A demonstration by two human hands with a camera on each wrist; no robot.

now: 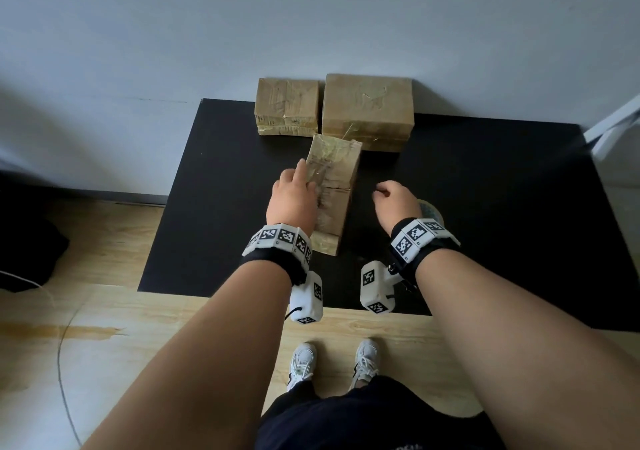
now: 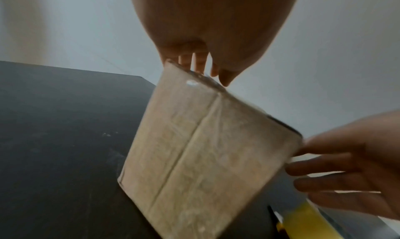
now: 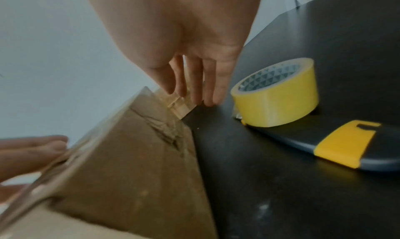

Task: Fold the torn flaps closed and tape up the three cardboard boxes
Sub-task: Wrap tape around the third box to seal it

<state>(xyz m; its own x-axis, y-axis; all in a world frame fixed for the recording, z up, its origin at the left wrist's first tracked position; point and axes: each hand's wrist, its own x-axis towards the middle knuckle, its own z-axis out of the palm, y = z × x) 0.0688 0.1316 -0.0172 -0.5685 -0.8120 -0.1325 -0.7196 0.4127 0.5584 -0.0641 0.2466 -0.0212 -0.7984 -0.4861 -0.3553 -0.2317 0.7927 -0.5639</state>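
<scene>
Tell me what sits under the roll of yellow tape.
The tape roll rests partly on the tip of a grey and yellow box cutter, its left side on the black table. The cutter's tip is covered by the roll.

Worn tape-glazed cardboard box (image 1: 334, 186), matt black tabletop (image 1: 485, 207), glossy yellow tape roll (image 3: 279, 95).

A tilted cardboard box (image 2: 203, 158) stands on one corner on the black worktop (image 2: 58, 140). Left hand (image 2: 207, 28) fingers (image 2: 200, 62) touch the box's top edge; the right hand (image 2: 355, 167) spreads beside the box.
</scene>
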